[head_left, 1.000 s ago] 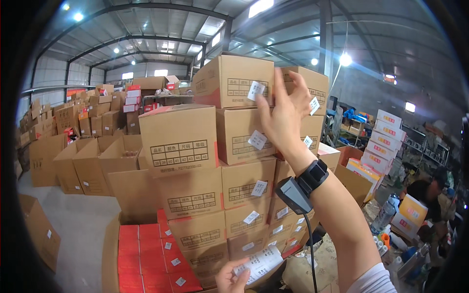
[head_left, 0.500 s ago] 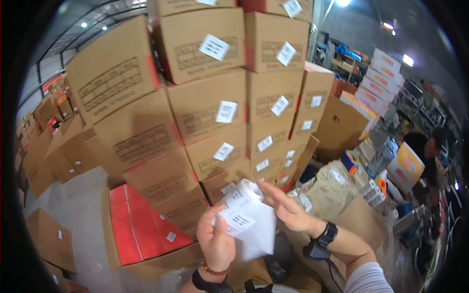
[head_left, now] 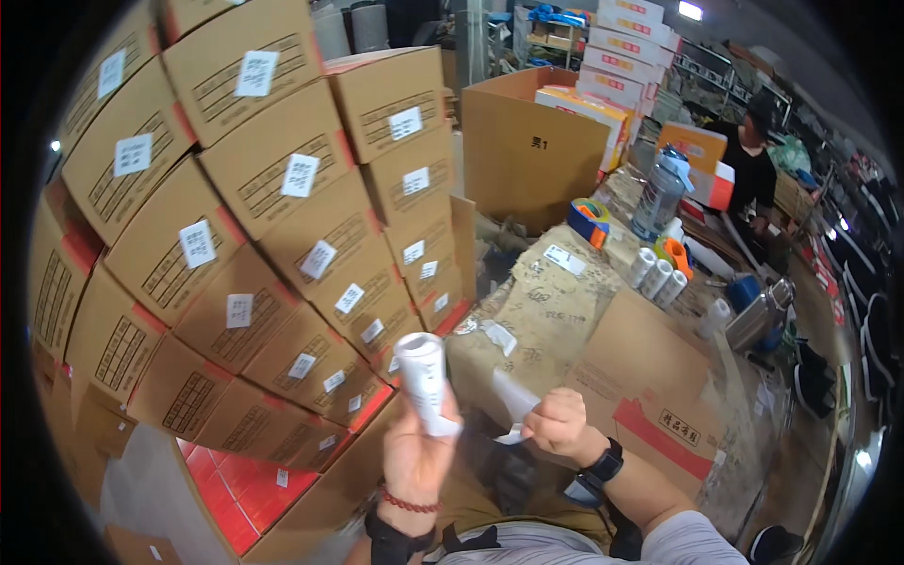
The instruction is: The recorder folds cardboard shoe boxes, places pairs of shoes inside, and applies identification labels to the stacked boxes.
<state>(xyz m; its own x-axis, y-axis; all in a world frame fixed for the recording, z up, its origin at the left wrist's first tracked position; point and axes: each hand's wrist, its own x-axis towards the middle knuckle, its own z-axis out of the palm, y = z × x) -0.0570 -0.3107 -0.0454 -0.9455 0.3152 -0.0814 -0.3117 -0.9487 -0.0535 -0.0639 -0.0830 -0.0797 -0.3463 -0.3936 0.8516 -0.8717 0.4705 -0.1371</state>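
My left hand (head_left: 414,460) grips a roll of white labels (head_left: 423,381), held upright with its hollow core facing up. Its fingers wrap round the lower part of the roll. To the right, my right hand (head_left: 557,422) is closed on a piece of white label paper (head_left: 512,395), which is smeared by motion. A gap shows between that paper and the roll. Behind the roll rise stacked brown cartons (head_left: 273,179), many bearing a white label on the front.
A worktable (head_left: 527,301) at the right bears tape rolls (head_left: 589,222), a large water bottle (head_left: 659,193), several white rolls (head_left: 656,277) and flattened cardboard (head_left: 650,377). Behind it stands a tall open carton (head_left: 532,155). A co-worker in black (head_left: 750,169) is at the far right. Below left sits an open carton of red boxes (head_left: 235,494).
The view has swung right toward the worktable. The loose label paper that hung from the roll is now apart from it, in my right hand, which has closed and moved away.
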